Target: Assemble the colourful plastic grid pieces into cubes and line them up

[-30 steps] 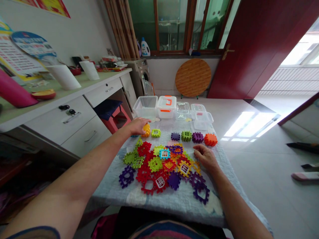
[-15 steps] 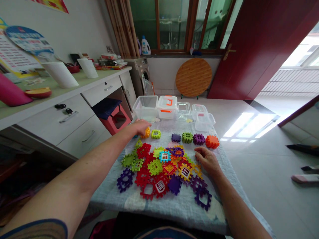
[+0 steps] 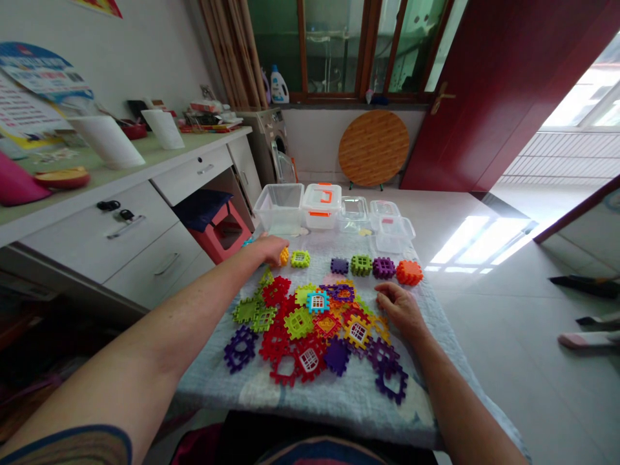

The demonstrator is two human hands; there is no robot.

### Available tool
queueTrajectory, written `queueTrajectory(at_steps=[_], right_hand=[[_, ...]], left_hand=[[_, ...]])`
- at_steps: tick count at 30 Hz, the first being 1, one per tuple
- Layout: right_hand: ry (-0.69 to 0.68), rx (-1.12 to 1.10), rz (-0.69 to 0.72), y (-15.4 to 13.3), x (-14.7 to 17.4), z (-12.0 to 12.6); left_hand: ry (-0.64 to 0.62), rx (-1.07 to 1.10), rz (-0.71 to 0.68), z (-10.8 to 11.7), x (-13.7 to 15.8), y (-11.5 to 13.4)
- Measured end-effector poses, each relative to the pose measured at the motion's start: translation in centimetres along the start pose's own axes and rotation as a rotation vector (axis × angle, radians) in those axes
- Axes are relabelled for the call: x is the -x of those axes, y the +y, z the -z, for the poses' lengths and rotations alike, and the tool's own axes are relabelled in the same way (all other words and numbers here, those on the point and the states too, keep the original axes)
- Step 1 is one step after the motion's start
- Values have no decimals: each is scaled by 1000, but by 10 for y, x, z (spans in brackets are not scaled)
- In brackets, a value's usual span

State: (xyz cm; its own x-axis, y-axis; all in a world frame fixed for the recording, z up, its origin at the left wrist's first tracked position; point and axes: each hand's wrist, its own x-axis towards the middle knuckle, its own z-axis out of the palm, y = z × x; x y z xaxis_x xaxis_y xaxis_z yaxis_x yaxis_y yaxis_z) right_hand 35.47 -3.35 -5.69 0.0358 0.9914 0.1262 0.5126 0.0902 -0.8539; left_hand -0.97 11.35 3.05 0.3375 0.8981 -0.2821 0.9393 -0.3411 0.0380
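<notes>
My left hand [image 3: 274, 248] reaches to the far left of the cloth-covered table, its fingers closed round yellow building blocks [image 3: 284, 257] that show just past the fingertips. A light-green block [image 3: 300, 259] sits to the right of them, and a bit of blue block [image 3: 248, 241] shows behind my wrist. My right hand [image 3: 398, 306] rests at the right edge of the loose pile, fingers loosely bent and apart, holding nothing. That pile has red pieces [image 3: 276, 342], green pieces [image 3: 298, 322], a blue window piece [image 3: 318, 301] and purple pieces [image 3: 392, 382].
Along the right back stand purple [image 3: 384, 268], green [image 3: 361, 265], dark blue [image 3: 340, 265] and orange [image 3: 409, 272] block stacks. Behind them are an uncovered clear bin [image 3: 279, 206], a lidded box [image 3: 322, 205] and small clear containers [image 3: 393, 232]. A drawer desk [image 3: 145, 206] flanks the left.
My left hand has shifted slightly at the yellow blocks, and its raised fingertip has come down. The right hand stays by the pile. The whole view has moved a little.
</notes>
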Motion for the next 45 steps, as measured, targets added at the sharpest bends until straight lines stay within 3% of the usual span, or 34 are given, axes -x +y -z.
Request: queueTrajectory(at_steps=[11, 30, 34, 39, 43, 45], right_hand=[[-25, 1, -7, 2, -1, 1], [-25, -1, 22, 8, -2, -1], [-35, -17, 1, 7, -2, -1], [-28, 41, 51, 2, 3, -1], [-47, 109, 199, -8, 8, -6], [-66, 126, 299, -14, 10, -10]], left_hand=[[-85, -187, 47, 5, 0, 10], [-85, -227, 35, 1, 2, 8], [27, -245, 5, 4, 12, 14], [404, -153, -125, -3, 49, 30], [565, 63, -226, -42, 100, 33], [625, 137, -170, -70, 124, 28]])
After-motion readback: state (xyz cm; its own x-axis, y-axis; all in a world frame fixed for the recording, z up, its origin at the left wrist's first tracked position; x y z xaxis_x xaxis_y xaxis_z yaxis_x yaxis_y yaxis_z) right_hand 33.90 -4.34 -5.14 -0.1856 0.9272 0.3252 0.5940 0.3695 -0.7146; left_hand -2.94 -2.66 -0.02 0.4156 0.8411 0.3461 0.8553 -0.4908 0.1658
